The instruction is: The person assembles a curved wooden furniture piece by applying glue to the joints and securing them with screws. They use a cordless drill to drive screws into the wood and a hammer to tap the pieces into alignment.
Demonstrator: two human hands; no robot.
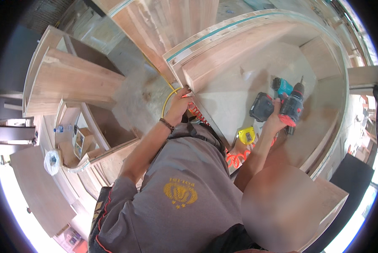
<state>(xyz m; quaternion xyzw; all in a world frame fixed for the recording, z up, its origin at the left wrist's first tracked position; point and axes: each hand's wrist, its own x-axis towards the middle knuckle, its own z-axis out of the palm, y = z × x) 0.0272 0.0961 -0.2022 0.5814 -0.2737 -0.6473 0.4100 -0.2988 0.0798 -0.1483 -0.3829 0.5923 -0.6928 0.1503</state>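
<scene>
My right hand is wrapped round the handle of a black and red cordless drill, whose bit points away from me. A black battery pack shows beside that hand. Just beyond lies a teal power tool, partly covered by the drill. My left hand, with a dark bracelet at the wrist, is closed at the near left corner of a curved wooden cabinet; some fingertips are hidden. A yellow hose passes beside it. Between my arms is a yellow tape measure.
An orange coiled hose runs close to my waist. Other unfinished wooden cabinets stand at the left, one with a clear bottle inside. A tall wooden panel rises ahead. A white plastic bag hangs at far left.
</scene>
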